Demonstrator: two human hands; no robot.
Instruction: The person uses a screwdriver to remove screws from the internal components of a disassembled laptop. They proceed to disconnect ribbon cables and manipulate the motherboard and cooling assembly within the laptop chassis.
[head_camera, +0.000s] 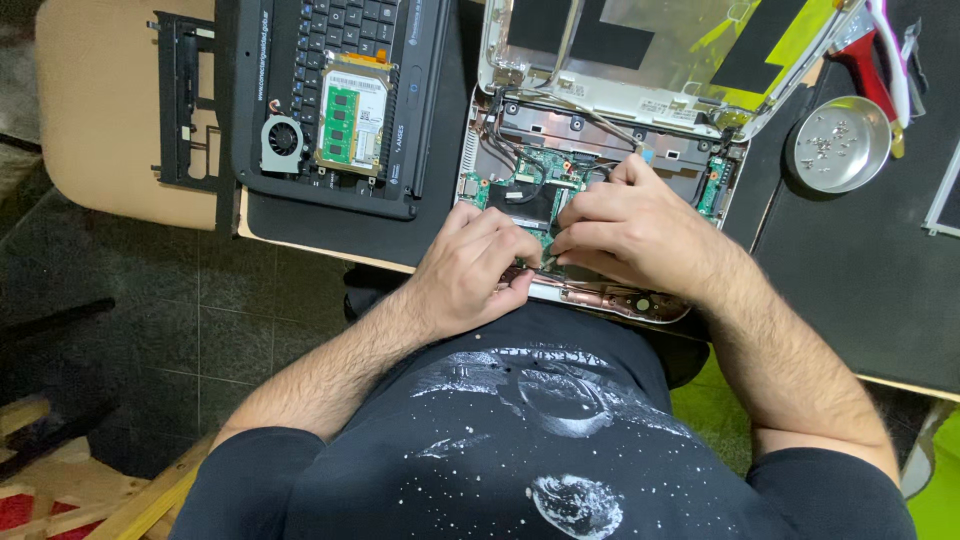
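An opened white laptop base (470, 160) lies on the black mat, its green motherboard (540, 175) exposed. My left hand (475, 270) and my right hand (625, 225) rest together on the near part of the board, fingers curled and fingertips meeting close to the front edge. Whether they pinch a small part or cable there is hidden by the fingers. The laptop's detached lid shell (650, 50) with black and yellow film stands behind the board.
A black keyboard panel (330, 100) at the left carries a hard drive with memory sticks (352, 115) and a small fan (282, 142). A black plastic frame (185, 100) lies further left. A metal dish of screws (838, 145) and a red-handled tool (868, 65) sit right.
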